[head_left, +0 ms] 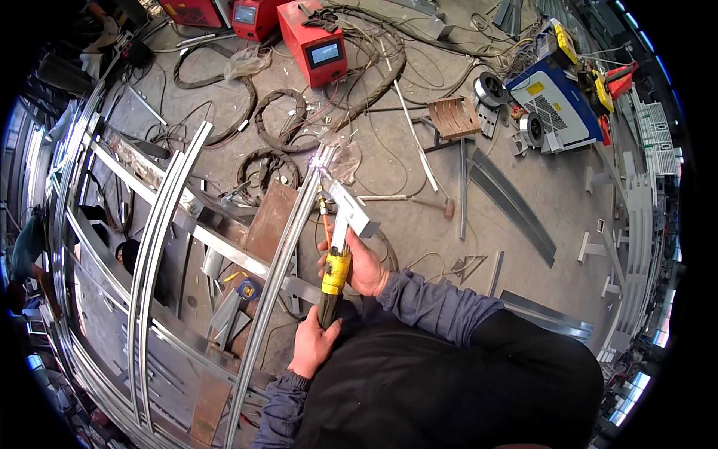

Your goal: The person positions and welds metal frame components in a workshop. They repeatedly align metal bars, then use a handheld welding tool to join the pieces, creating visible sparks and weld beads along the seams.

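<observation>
A welding torch [334,275] with a yellow-wrapped body and brass nozzle points away from me. My left hand [314,344] is closed around its dark rear grip. The nozzle reaches a bright spark [318,161] at the far end of a long metal rail [278,273]. A silver bracket of square tube [350,208] meets the rail there. My right hand [366,263] is closed around the bracket's stem, close beside the torch's front; the torch body partly hides these fingers.
A metal frame with several rails [161,217] spreads out at the left. On it lies a blue tape measure [247,289]. Red machines [310,45] and coiled cables [283,120] stand at the back. A hammer [448,208], metal strips [516,209] and a blue-white machine [557,105] are right.
</observation>
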